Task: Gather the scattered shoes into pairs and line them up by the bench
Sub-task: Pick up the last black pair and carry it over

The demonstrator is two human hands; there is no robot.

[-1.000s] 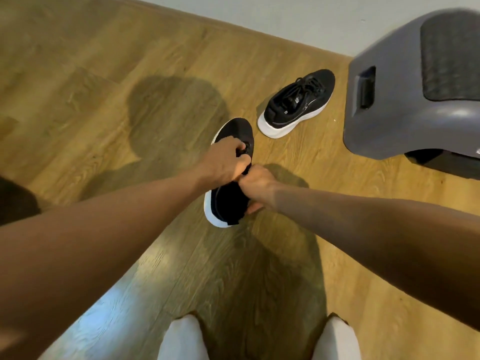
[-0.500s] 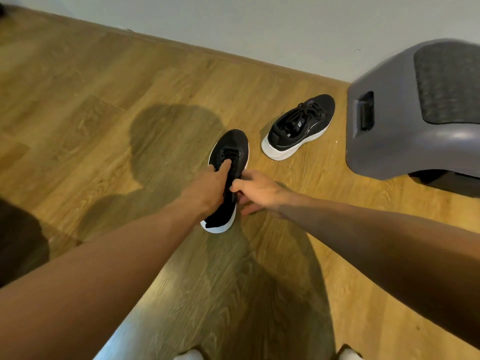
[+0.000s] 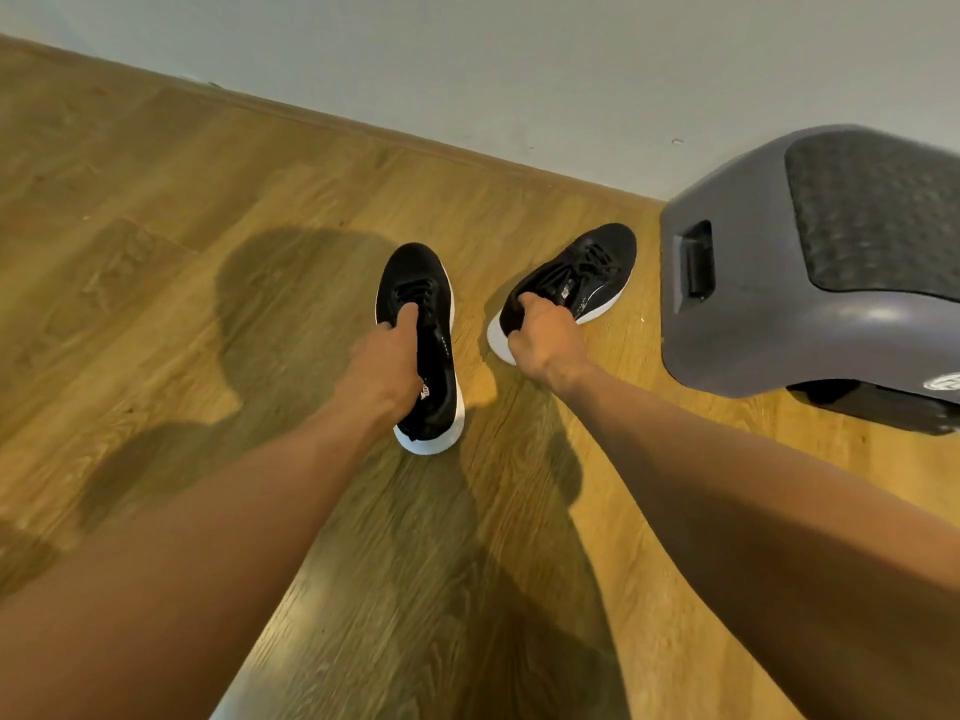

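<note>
On the wooden floor (image 3: 156, 200), the left hand (image 3: 384, 366) grips the left-hand shoe (image 3: 415, 272) at its opening, with one finger laid forward along the laces. The shoe sits sole-down, its toe pointing towards the wall (image 3: 467, 54). Just beside it, with a strip of floor between them, the right hand (image 3: 543, 335) is curled over the heel collar of the right-hand shoe (image 3: 597, 262). This shoe is angled, with its toe close to the grey bench (image 3: 753, 324) but not touching it.

The two shoes look like a matching pair, gathered but not yet parallel. The main risk is probably the right-hand shoe. Held only at the soft heel, it could tip sideways when turned, or its toe could knock the bench. The soft collar may also fold under either grip, leaving a shoe crooked when it is let go.
</note>
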